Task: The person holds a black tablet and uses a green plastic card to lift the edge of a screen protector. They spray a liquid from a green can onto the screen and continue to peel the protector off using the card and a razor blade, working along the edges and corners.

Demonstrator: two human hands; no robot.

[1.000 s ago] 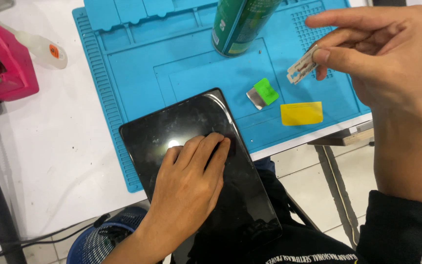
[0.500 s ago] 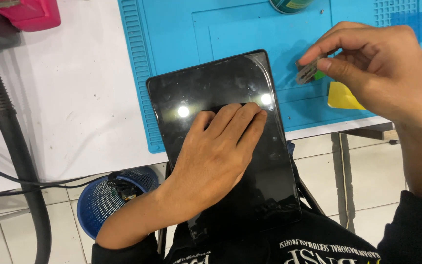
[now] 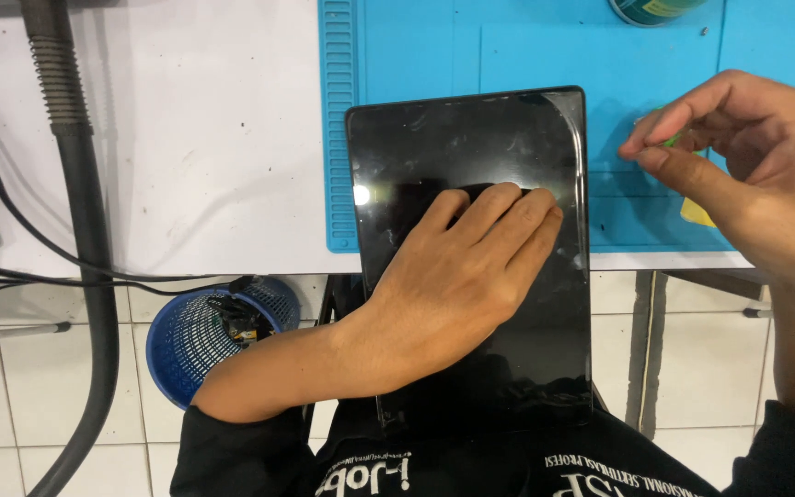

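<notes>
A black tablet (image 3: 457,152) lies screen-up, its far half on the blue work mat (image 3: 416,74) and its near half hanging over the table edge toward my lap. My left hand (image 3: 457,281) lies palm-down on the glass with its fingers together, holding the tablet down. Just right of the tablet's top corner, my right hand (image 3: 747,175) hovers over the mat with thumb and forefinger pinched. What they pinch is hidden. A small green piece (image 3: 670,140) shows behind those fingers, and a yellow piece (image 3: 695,212) peeks out under the hand.
The mat sits on a white table (image 3: 186,138). A green can (image 3: 646,7) stands at the mat's far edge. At the left, a grey ribbed hose (image 3: 85,230) and black cables (image 3: 11,230) run down. A blue mesh basket (image 3: 190,345) stands on the tiled floor.
The view has shifted, so the tablet now sits more upright and centred. My right hand has come down toward the mat by the green piece; the small silver strip it held no longer shows.
</notes>
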